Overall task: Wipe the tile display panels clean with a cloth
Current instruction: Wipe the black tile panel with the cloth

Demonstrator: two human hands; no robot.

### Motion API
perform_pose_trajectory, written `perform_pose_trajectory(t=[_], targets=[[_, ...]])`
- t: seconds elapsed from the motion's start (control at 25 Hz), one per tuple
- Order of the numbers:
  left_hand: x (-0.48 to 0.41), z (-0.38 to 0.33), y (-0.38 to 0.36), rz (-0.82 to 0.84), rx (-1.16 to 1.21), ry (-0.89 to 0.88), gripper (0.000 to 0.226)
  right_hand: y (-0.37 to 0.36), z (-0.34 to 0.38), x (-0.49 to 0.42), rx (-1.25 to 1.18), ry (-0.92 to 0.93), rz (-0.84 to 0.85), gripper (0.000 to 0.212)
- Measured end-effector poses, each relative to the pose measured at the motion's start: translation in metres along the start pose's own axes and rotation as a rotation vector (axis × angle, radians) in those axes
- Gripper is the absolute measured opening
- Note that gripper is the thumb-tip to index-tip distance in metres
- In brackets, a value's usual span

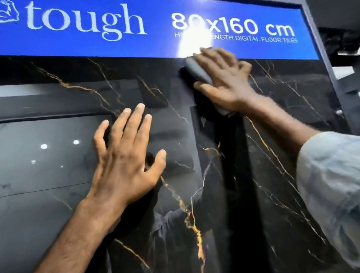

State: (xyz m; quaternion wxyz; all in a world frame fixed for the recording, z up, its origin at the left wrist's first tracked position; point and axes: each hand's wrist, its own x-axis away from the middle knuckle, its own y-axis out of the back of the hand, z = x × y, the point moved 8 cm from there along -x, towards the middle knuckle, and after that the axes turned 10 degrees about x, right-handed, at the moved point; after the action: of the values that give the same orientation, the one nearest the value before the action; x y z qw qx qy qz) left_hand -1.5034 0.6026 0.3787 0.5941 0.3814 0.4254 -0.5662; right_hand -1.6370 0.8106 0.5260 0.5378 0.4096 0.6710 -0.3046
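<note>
A glossy black tile panel (277,171) with gold and white veins fills the view, standing upright in front of me. My right hand (226,81) presses a grey cloth (198,72) flat against the panel's top edge, just under the blue sign. Its fingers lie spread over the cloth, which shows above the thumb and a little below the palm. My left hand (126,157) rests flat on the panel lower and to the left, fingers spread, holding nothing.
A blue sign (97,23) reading "tough 80x160 cm" runs across the top. A dark metal frame post (331,77) borders the panel on the right. The tile mirrors ceiling lights and a person's reflection.
</note>
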Motion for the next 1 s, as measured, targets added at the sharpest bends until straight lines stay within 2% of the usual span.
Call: perform_pose_trajectory(t=[0.08, 0.12, 0.16, 0.28, 0.36, 0.4, 0.48, 0.52, 0.56, 0.6, 0.68, 0.76, 0.8, 0.92, 0.96, 1.0], targets=[[-0.006, -0.025, -0.010, 0.021, -0.005, -0.035, 0.075, -0.005, -0.049, 0.000, -0.028, -0.203, 0.054, 0.088], [-0.011, -0.038, -0.015, 0.035, -0.005, -0.039, 0.075, -0.006, -0.044, -0.004, 0.007, -0.221, 0.065, 0.087], [-0.016, -0.051, -0.022, 0.046, -0.004, -0.031, 0.075, -0.003, -0.026, -0.009, 0.037, -0.156, 0.042, 0.086], [-0.012, -0.080, -0.039, 0.037, -0.004, 0.024, 0.076, -0.004, 0.026, 0.012, -0.031, 0.263, -0.016, 0.083], [-0.006, -0.094, -0.052, 0.033, -0.048, 0.054, 0.077, -0.007, -0.021, 0.031, 0.003, 0.390, -0.135, 0.079], [-0.003, -0.099, -0.059, 0.053, -0.085, 0.056, 0.078, -0.005, -0.060, 0.030, 0.016, 0.354, -0.156, 0.079], [-0.003, -0.101, -0.066, 0.090, -0.145, 0.065, 0.080, -0.007, -0.123, 0.014, -0.010, 0.081, -0.039, 0.084], [-0.004, -0.100, -0.067, 0.102, -0.164, 0.077, 0.081, -0.012, -0.127, 0.008, -0.012, -0.013, 0.031, 0.085], [-0.005, -0.100, -0.068, 0.116, -0.173, 0.087, 0.081, -0.013, -0.109, 0.005, -0.007, -0.010, 0.037, 0.085], [-0.005, -0.100, -0.068, 0.127, -0.176, 0.092, 0.081, -0.011, -0.080, 0.011, -0.018, 0.078, 0.013, 0.085], [-0.002, -0.101, -0.067, 0.136, -0.178, 0.108, 0.081, -0.016, -0.026, 0.046, -0.042, 0.367, -0.060, 0.081], [-0.001, -0.102, -0.066, 0.146, -0.177, 0.115, 0.081, -0.024, -0.034, 0.081, -0.010, 0.565, -0.108, 0.076], [-0.001, -0.101, -0.066, 0.153, -0.172, 0.118, 0.081, -0.021, -0.057, 0.080, 0.001, 0.554, -0.111, 0.076], [-0.002, -0.100, -0.062, 0.167, -0.123, 0.137, 0.080, -0.010, -0.107, 0.051, -0.026, 0.138, -0.011, 0.085], [0.000, -0.102, -0.060, 0.169, -0.093, 0.149, 0.079, -0.008, -0.090, 0.055, -0.039, 0.108, 0.008, 0.088], [0.006, -0.105, -0.058, 0.175, -0.059, 0.162, 0.078, -0.006, -0.060, 0.073, -0.046, 0.171, -0.008, 0.087]])
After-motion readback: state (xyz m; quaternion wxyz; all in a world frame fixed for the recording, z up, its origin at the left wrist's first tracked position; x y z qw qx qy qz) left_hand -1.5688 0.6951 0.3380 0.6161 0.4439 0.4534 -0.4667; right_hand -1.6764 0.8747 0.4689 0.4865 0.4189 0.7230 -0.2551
